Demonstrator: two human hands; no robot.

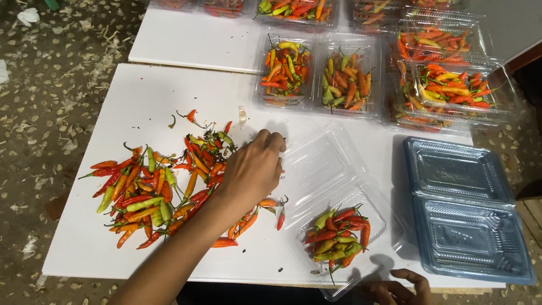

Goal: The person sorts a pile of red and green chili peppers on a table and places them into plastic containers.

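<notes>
Chillies [152,192] lie heaped loose on the white table [147,96], red, orange and green, spreading out to the left of the left hand's fingers and under its wrist. Largest after the table, two stacked blue-tinted plastic trays [466,209] sit well to the right of both hands. Beyond the left fingertips, a row of filled clear containers [344,79] holds more mixed chillies. An open clear clamshell box [339,186] lies just right of the left fingers; its lid half is bare, and its near half holds a small pile of chillies [337,237]. The left hand [255,166] reaches across the table, fingers [271,140] bent and bunched together at the far edge of the heap, close to the lid's corner; whether they pinch a chilli I cannot tell. The right hand [395,289] rests at the near table edge, fingers curled loosely beside the filled half of the box, gripping nothing that shows. A single red chilli [280,219] lies between heap and box, below the left fingers
</notes>
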